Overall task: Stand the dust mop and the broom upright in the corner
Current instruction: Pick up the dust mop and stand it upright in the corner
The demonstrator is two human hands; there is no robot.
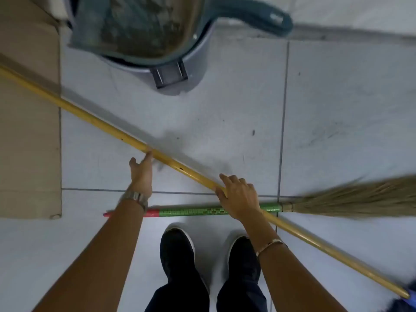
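The dust mop's long yellow pole point(90, 115) runs slantwise from the upper left to the lower right, where a bit of its blue head point(408, 298) shows at the frame's corner. My right hand point(240, 197) lies over the pole's middle, thumb beneath and fingers curled across it. My left hand point(141, 174) reaches forward, fingertips touching the pole and thumb spread apart. The broom point(193, 210) lies flat on the tiles just ahead of my shoes, with a green and red taped handle and blurred straw bristles point(360, 199) pointing right.
A grey pedal bin point(180, 73) stands ahead with a teal dustpan point(254, 14) resting on top. Flat cardboard point(29, 131) covers the floor at left. The wall's base point(360, 34) runs along the top right. My two dark shoes point(177, 251) stand below the broom.
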